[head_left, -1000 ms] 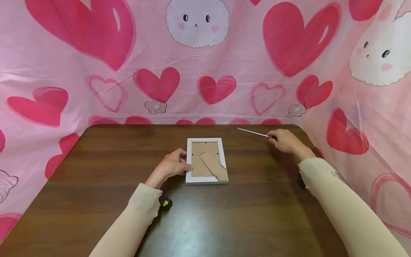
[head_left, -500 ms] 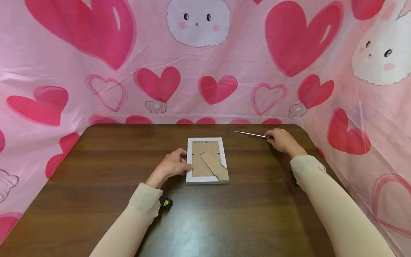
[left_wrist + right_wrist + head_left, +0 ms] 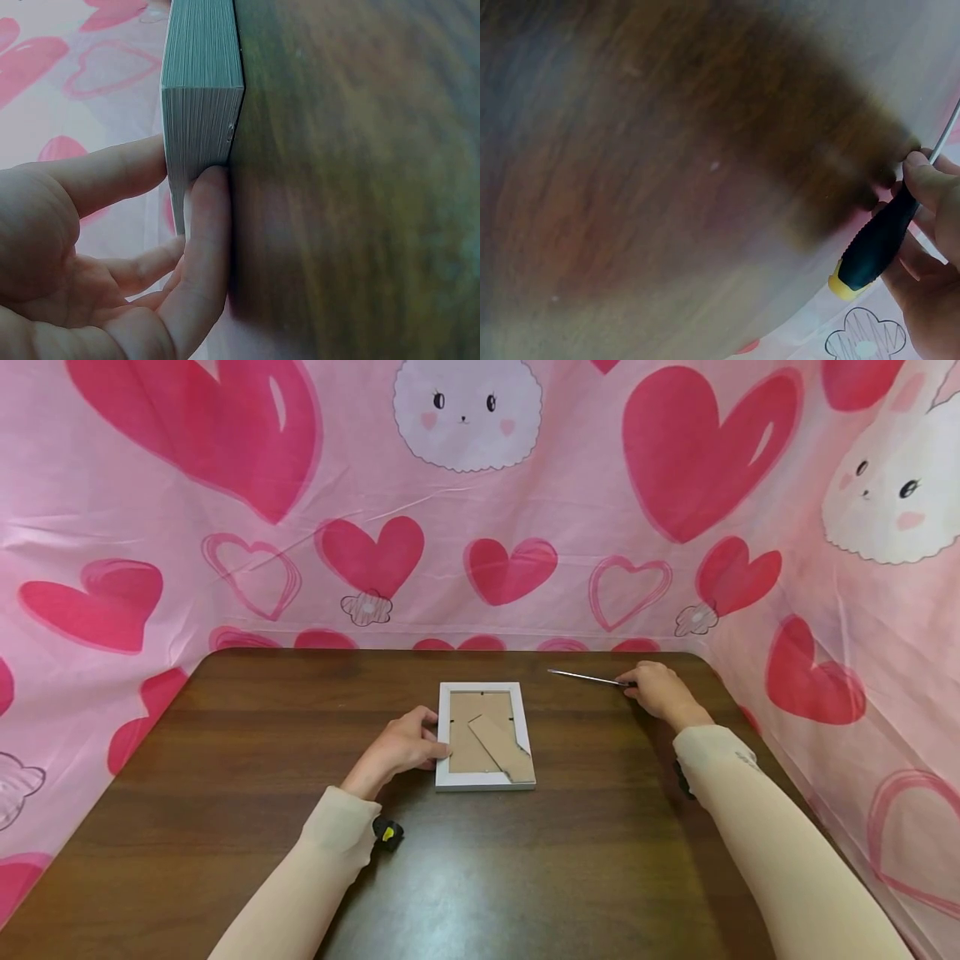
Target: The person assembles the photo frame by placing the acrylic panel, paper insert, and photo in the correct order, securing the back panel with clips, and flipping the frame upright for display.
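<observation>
A white picture frame point(image 3: 485, 782) lies face down on the brown table, its cardboard back point(image 3: 461, 706) and slanted stand flap point(image 3: 501, 750) showing. My left hand point(image 3: 401, 743) grips the frame's left edge, thumb on the rim. Seen from the left wrist, the grooved side point(image 3: 202, 52) of the frame is between the thumb and the other fingers. At the right rear, my right hand point(image 3: 662, 691) holds a screwdriver point(image 3: 585, 677) above the table, its thin metal shaft pointing left. The right wrist view shows its black handle point(image 3: 877, 244) with a yellow end.
The wooden table point(image 3: 480, 877) has rounded rear corners. Pink cloth point(image 3: 517, 497) printed with hearts and rabbit faces hangs behind it and along both sides. Small black devices point(image 3: 387, 833) are strapped at the wrists.
The right hand and forearm have shifted slightly left, and the screwdriver's tip has dipped a little and come nearer the frame. The left hand stays on the picture frame.
</observation>
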The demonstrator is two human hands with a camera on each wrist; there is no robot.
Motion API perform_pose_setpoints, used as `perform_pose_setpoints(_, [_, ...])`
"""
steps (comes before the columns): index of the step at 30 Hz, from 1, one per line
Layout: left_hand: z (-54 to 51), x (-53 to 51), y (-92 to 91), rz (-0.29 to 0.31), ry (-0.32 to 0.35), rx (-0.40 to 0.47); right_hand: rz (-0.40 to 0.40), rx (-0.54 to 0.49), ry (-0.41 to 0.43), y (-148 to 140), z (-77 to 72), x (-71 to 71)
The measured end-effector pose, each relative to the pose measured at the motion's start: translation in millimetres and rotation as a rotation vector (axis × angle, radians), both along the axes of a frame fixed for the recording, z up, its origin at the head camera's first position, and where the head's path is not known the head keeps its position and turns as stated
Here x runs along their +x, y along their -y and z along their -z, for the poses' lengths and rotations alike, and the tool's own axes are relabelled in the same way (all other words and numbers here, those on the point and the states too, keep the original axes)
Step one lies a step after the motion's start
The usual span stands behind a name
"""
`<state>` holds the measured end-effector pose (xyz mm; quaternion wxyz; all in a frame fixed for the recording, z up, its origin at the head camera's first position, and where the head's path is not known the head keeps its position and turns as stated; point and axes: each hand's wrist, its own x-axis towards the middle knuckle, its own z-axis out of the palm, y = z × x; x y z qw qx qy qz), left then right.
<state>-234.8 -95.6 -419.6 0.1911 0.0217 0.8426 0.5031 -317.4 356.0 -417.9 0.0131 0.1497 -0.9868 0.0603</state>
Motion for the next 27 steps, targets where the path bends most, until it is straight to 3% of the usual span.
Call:
perform_pose_setpoints(17, [-0.8,-1.1,1.2,0.002,-0.005,-0.023,-0.071,0.006,0.014,3.8,-5.5,-1.5])
perform_pose_setpoints(22, [-1.5,-1.0,2.2,0.008,0.002,-0.025,-0.096,-0.079,-0.048,18.0,-17.2,5.4])
perform_pose_setpoints(27, [-2.3,-0.4,5.3,0.03,-0.001,-0.028,-0.063,-0.246,-0.104,47.5,-37.8,25.8])
